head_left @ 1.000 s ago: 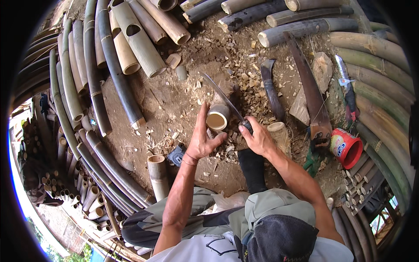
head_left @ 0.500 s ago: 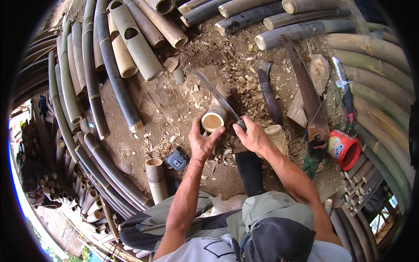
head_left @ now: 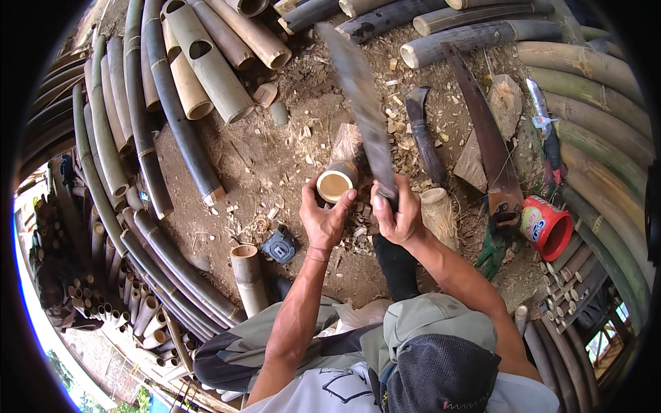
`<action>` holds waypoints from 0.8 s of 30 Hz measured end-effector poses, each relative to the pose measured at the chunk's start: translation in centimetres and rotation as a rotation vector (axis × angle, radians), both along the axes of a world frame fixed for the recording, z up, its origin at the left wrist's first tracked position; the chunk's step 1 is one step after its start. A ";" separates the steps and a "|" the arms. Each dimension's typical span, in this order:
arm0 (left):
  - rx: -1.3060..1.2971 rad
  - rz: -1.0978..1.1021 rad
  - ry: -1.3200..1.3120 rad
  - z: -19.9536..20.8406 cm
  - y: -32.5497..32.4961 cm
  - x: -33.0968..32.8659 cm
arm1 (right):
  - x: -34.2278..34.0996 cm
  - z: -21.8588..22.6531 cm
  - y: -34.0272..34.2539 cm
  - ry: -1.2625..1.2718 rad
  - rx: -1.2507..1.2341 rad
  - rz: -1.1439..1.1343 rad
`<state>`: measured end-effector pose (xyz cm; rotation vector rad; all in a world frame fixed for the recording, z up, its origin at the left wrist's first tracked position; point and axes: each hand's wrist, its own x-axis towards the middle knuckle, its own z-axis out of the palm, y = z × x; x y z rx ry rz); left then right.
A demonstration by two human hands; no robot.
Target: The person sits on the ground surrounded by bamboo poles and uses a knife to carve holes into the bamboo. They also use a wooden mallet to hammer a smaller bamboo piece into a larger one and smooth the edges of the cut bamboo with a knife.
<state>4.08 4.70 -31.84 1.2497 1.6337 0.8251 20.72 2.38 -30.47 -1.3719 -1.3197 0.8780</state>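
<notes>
My left hand [head_left: 323,221] is wrapped around a short bamboo section [head_left: 336,184], its thumb along the right side of the cut rim. The pale open end faces up, and a light inner wall shows inside it. In my right hand [head_left: 402,215] is the dark handle of a machete, closed in the fingers. The machete [head_left: 363,103] points away from me, its long blade smeared by motion, just right of the bamboo section. Behind the section lies a wooden block [head_left: 346,141], partly hidden by it.
A curved sheath-like dark tool [head_left: 425,138], a handsaw [head_left: 485,138] and a red tub [head_left: 547,229] lie to the right. At left stand an upright bamboo piece [head_left: 248,275] and a blue-grey tape measure [head_left: 279,245]. Bamboo poles [head_left: 182,110] surround the chip-strewn ground.
The machete has swung up from slanting far left across the bamboo section to pointing more straight away. My right hand has turned with it; my left keeps its hold.
</notes>
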 end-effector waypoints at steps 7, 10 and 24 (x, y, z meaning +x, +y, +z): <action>-0.090 -0.072 -0.094 0.5 0.8 -0.5 | 1.3 -1.5 -0.8 -0.173 -0.491 0.188; 0.115 -0.315 0.002 -1.1 1.1 -2.3 | 1.4 -0.6 -0.8 -0.171 -0.396 0.157; -0.030 -0.160 -0.150 -1.5 0.4 -1.4 | 1.3 -2.4 0.4 -0.333 -0.629 0.289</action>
